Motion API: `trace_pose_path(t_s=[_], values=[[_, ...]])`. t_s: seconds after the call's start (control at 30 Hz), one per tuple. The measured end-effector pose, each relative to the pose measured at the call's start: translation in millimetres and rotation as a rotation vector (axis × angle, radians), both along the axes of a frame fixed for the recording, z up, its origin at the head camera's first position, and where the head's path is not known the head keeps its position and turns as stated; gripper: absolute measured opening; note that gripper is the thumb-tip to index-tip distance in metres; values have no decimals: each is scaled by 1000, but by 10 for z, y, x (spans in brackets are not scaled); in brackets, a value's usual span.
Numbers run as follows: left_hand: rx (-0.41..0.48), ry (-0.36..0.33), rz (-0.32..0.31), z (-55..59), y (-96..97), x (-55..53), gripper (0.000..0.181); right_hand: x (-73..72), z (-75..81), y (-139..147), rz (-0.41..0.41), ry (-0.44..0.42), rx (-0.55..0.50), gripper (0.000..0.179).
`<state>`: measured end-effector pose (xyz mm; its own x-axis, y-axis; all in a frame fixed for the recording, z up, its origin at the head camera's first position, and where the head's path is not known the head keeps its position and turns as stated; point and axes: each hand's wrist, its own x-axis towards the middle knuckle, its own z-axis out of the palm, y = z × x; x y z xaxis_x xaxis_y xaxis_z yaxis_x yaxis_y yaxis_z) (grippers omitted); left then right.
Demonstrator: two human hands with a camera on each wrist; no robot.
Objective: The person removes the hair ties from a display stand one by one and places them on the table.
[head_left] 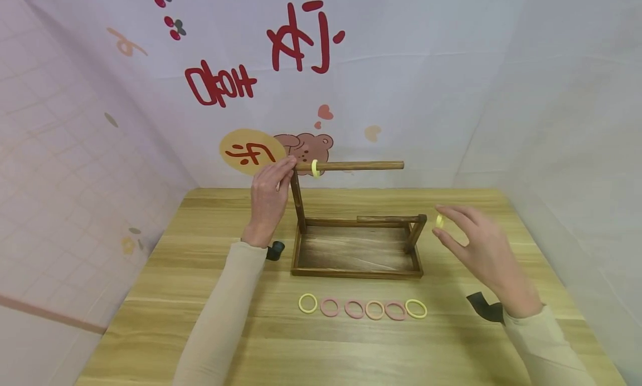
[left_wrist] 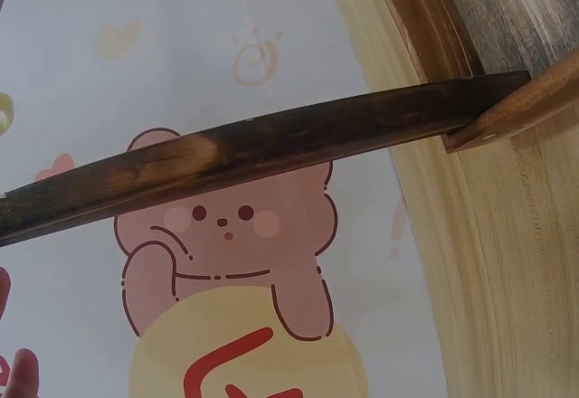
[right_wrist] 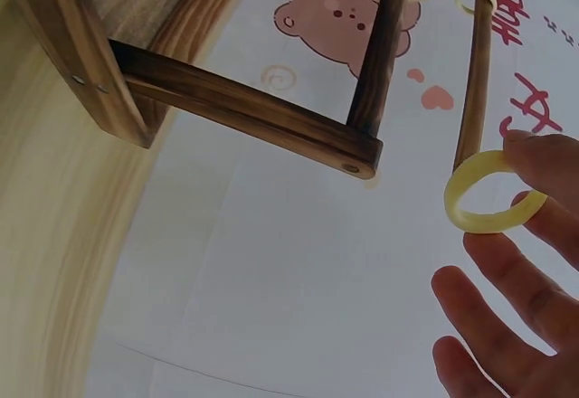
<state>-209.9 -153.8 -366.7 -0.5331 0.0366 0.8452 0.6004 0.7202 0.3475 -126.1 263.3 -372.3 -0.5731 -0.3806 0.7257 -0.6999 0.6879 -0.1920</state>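
Note:
A dark wooden stand (head_left: 297,202) rises from a tray-like base, with a tall post on the left and a shorter one on the right, each bearing a horizontal rod. My left hand (head_left: 271,191) grips the top corner of the tall post, where the upper rod (head_left: 361,166) begins. One pale yellow ring (head_left: 315,168) hangs on that rod near the left fingertips. Between thumb and fingers, my right hand (head_left: 476,247) pinches another yellow ring (right_wrist: 461,201), held in the air to the right of the shorter post (head_left: 416,233). In the right wrist view this ring overlaps the upper rod's free end.
Several rings lie in a row on the wood-grain table (head_left: 351,352) in front of the base, including a yellow ring (head_left: 308,303), a pink ring (head_left: 329,307) and an orange ring (head_left: 374,309). A white printed backdrop (head_left: 401,85) stands behind the table.

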Motion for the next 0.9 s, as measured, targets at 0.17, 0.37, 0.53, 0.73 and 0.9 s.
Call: trace_pose_path(t_s=[0.17,0.37,0.53,0.73,0.9], values=[[3,-2,-5,5,0,3,23,101,-75,2,11,-41,29,47],[7,-5,-5,1,1,4,23,242,-200,1,-22,-137,100,65],[6,1,-8,-3,2,3,23,314,-370,2,-5,-168,136,68],[16,1,-4,-12,2,-10,24,393,-543,-1,23,-236,151,62],[17,-4,-4,-14,1,-15,23,464,-663,-3,26,-309,171,52]])
